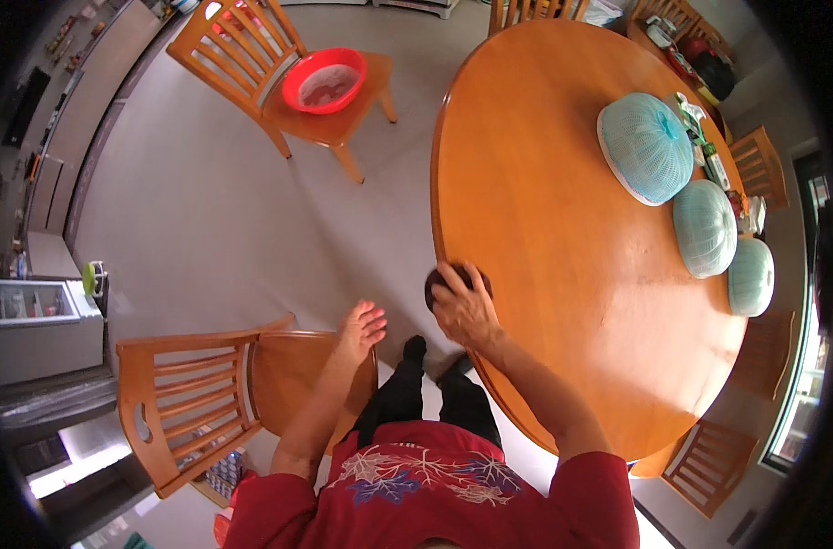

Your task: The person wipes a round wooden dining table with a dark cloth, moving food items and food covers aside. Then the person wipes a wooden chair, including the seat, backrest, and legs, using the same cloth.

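Note:
At the left edge of the oval wooden table (544,256), my right hand (467,309) presses down on a dark, bunched cloth (433,286). Its fingers are bent over the cloth, which partly overhangs the rim. My left hand (363,329) hangs in the air to the left of the table, holding nothing, with its fingers loosely curled and apart. Below it stands a wooden chair (293,366), apart from the hand.
Three light-blue mesh food covers (645,151) sit on the table's right side, beside bottles and small items. Ahead on the left, a second chair (297,123) bears a red basin (350,90) of cloudy water. More chairs (709,467) surround the table; a low cabinet (41,339) stands far left.

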### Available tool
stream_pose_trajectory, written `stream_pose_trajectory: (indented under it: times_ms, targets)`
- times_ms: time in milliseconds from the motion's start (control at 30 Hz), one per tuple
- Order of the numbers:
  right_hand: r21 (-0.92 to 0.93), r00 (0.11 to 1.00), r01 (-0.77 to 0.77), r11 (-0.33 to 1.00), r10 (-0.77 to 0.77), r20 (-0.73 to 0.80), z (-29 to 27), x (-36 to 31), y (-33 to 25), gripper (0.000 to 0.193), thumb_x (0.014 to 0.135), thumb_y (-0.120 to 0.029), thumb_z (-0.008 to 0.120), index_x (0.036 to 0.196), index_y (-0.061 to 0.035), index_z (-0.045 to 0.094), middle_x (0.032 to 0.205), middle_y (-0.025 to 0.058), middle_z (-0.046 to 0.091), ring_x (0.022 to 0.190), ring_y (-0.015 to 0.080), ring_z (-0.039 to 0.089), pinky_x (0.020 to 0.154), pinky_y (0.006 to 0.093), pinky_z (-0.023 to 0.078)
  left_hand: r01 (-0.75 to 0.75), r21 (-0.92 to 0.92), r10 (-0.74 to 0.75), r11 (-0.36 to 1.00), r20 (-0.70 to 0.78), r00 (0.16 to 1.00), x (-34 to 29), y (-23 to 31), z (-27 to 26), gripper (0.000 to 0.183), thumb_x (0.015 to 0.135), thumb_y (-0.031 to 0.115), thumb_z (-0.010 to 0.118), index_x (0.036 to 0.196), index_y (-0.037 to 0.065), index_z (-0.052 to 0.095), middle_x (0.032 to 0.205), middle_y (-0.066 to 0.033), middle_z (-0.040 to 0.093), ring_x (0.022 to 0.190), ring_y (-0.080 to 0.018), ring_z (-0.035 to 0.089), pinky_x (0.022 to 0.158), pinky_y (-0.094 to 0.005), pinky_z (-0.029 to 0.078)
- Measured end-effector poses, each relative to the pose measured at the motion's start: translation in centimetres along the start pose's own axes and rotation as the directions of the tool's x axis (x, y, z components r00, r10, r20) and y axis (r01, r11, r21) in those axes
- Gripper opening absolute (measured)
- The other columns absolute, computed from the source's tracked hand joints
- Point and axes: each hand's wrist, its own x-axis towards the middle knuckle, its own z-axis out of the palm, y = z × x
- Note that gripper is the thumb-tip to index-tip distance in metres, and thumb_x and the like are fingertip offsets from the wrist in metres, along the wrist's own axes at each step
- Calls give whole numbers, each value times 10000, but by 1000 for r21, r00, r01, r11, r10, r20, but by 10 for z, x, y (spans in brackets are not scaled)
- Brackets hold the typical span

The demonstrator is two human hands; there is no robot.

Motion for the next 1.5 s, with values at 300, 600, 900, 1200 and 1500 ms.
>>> stream_pose_trajectory:
  times_ms: [300,600,900,1200,1500]
  targets:
    - [173,978,97,980,-126,168,-23,-149,-36,196,809,-303,594,914,-194,719,1254,-32,527,1339,262,305,1061,549,254,41,-30,-44,999,-130,990,-22,-40,-32,365,872,384,607,1106,113,532,999,-54,607,855,-200,579,728,-363,483]
    - [169,991,-121,978,110,76,-28,-143,-41,292,792,-311,633,1080,-278,669,1422,-40,392,1355,268,285,1048,565,254,38,49,-37,998,-13,999,-17,-42,23,289,848,309,653,1044,116,564,1012,-64,627,884,-228,600,734,-382,486]
    - [211,933,-322,923,347,-95,-2,-19,-3,296,819,-310,636,1113,-275,659,1423,-40,388,1359,253,281,1050,571,256,46,185,-57,982,51,997,10,24,46,297,870,303,626,1067,94,549,1029,-97,625,915,-247,594,744,-386,489]
    - [144,818,-518,843,538,-202,6,109,72,374,799,-303,657,1171,-314,617,1423,-25,383,1343,271,294,1043,576,261,105,314,-127,944,52,991,111,142,26,284,853,303,638,1054,119,559,987,-77,643,858,-225,620,698,-384,503]
    - [35,694,-710,703,708,-131,12,204,161,431,817,-339,657,1238,-307,569,1423,3,377,1341,291,296,1057,593,235,17,293,-56,956,125,991,160,285,45,258,840,266,657,1018,118,545,931,-65,626,825,-219,612,666,-371,495]
